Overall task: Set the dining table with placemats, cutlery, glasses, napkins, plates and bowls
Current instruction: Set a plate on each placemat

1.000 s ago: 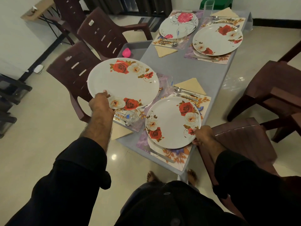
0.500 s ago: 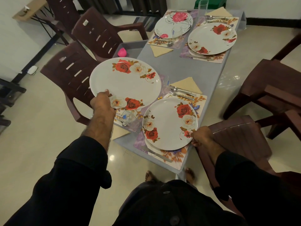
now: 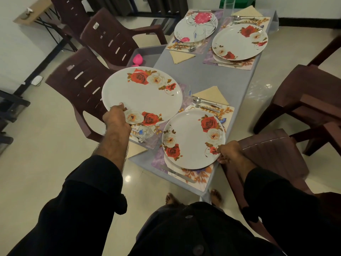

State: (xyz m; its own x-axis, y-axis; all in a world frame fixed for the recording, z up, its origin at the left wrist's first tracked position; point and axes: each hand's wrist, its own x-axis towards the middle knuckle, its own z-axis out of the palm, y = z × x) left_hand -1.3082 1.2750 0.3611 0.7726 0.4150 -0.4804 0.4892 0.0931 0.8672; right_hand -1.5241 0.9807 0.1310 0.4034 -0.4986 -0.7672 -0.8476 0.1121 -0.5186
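The grey table [image 3: 203, 78] ran away from me, with dark brown chairs [image 3: 103, 39] along its left side and more on the right. On its near right corner lay a floral placemat [image 3: 195, 174], and on that sat a rose-patterned plate [image 3: 191, 139] on top of another plate whose edge showed beneath it. My right hand [image 3: 228, 154] pinched that upper plate's near right rim, fingers curled onto the edge. My left hand [image 3: 116, 117] gripped a second rose plate [image 3: 140, 95] by its near rim, thumb on top, and held it in the air above the near left setting, where a glass [image 3: 145, 132] and some cutlery showed under it. A folded beige napkin [image 3: 210, 95] lay beyond the near right placemat, with a spoon and fork [image 3: 204, 104] just beside it. At the far end stood two more settings: a pink-flowered plate [image 3: 195, 24] on the left and a rose plate [image 3: 239, 41] on the right. A small pink object [image 3: 137, 59] sat on a chair seat by the table's left edge.
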